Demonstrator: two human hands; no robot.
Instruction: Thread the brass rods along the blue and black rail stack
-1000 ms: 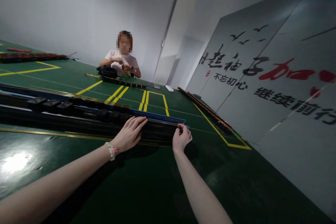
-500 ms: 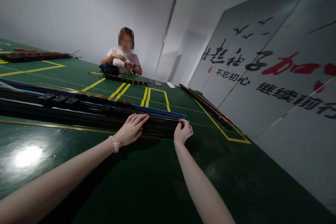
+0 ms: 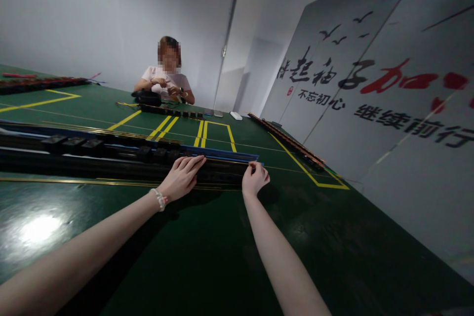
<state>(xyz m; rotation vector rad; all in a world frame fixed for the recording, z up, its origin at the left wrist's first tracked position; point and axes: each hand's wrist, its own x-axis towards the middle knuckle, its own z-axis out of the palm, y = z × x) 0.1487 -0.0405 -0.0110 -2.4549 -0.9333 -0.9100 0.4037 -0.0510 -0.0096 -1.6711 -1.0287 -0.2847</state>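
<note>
Shifted since the earlier frame: the view alone, slightly; both hands keep their places on the long black bar [image 3: 222, 173], so work continues at the same end. Bar: 9 o'clock to just below centre. Left hand [image 3: 182, 176], 8 o'clock: laid over the bar, fingers extended. Right hand [image 3: 255, 178], 5 o'clock: grip narrow, pinching the bar's end. Surface [image 3: 166, 266]: green, yellow lines [image 3: 231, 138] near centre. Co-worker [image 3: 169, 84], 10 o'clock. Lettered wall panel [image 3: 388, 47], 2 o'clock.
</note>
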